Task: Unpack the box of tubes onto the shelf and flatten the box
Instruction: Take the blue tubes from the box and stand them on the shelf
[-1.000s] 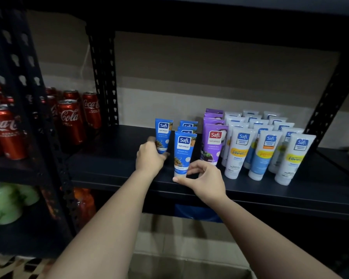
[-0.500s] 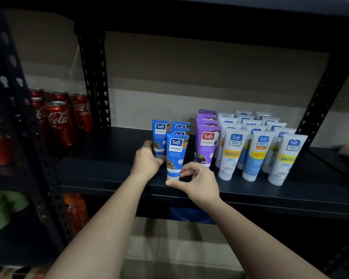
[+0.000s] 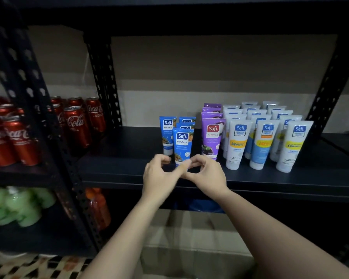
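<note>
On the dark shelf (image 3: 113, 174) stand several blue tubes, with the front blue tube (image 3: 182, 146) upright near the shelf's front edge. My right hand (image 3: 207, 175) pinches this tube's bottom cap from the right. My left hand (image 3: 159, 175) is curled in a C beside it, its forefinger against the same cap. Just above the left thumb stands another blue tube (image 3: 167, 135), free of the hand. A purple tube row (image 3: 212, 137) and white tube rows (image 3: 264, 141) stand to the right. The cardboard box (image 3: 189, 248) lies below, between my forearms.
Red cola cans (image 3: 75, 127) fill the shelf bay on the left behind a black upright post (image 3: 103, 81). Green bottles (image 3: 18, 206) and an orange bottle (image 3: 98, 206) sit on the lower left shelf. Another post (image 3: 328, 83) rises at the right.
My left hand has let go of the back-left blue tube and come right to the front tube's base. The right hand stays at that cap. The view has shifted slightly.
</note>
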